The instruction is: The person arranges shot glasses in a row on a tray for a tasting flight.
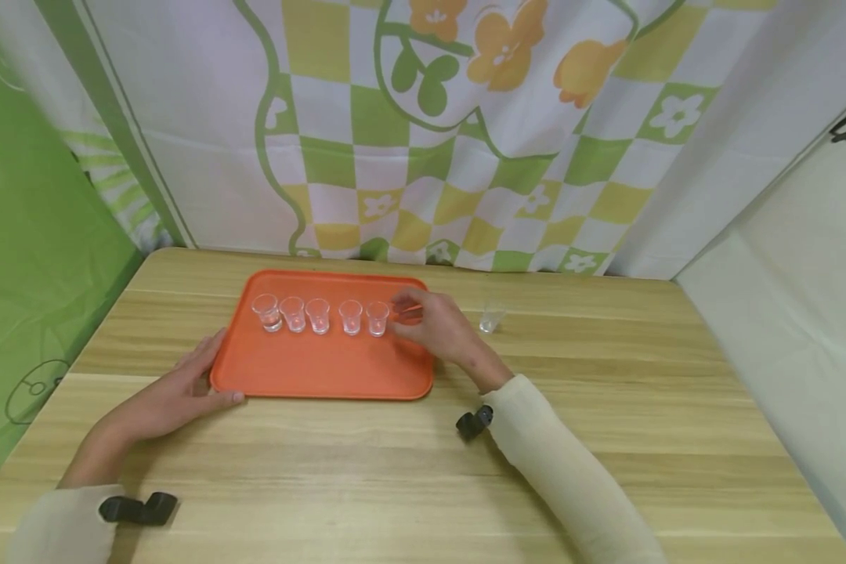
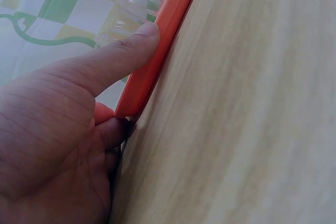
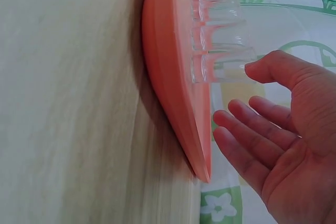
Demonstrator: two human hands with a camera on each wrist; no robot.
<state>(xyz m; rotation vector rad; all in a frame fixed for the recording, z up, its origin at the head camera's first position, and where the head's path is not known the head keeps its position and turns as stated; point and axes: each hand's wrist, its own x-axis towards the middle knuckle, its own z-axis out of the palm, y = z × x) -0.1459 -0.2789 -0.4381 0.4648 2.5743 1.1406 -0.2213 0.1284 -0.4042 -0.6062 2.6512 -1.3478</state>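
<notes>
An orange tray [image 1: 310, 364] lies on the table with several small clear shot glasses [image 1: 317, 316] standing upright in a row on it. My left hand [image 1: 165, 395] holds the tray's near left corner. In the left wrist view its thumb [image 2: 128, 51] lies against the orange rim, and the other fingers are partly hidden at the edge. Over the tray's right side, my right hand [image 1: 440, 325] is beside the rightmost shot glass [image 3: 223, 66], fingers spread and loosely bent. Its thumb tip is close to that glass's rim; whether they touch I cannot tell.
One more clear shot glass [image 1: 491, 317] stands on the wooden table [image 1: 606, 392], to the right of the tray and beyond my right hand. A patterned curtain [image 1: 465, 180] hangs along the table's back edge. Green cloth [image 1: 35, 235] hangs at the left.
</notes>
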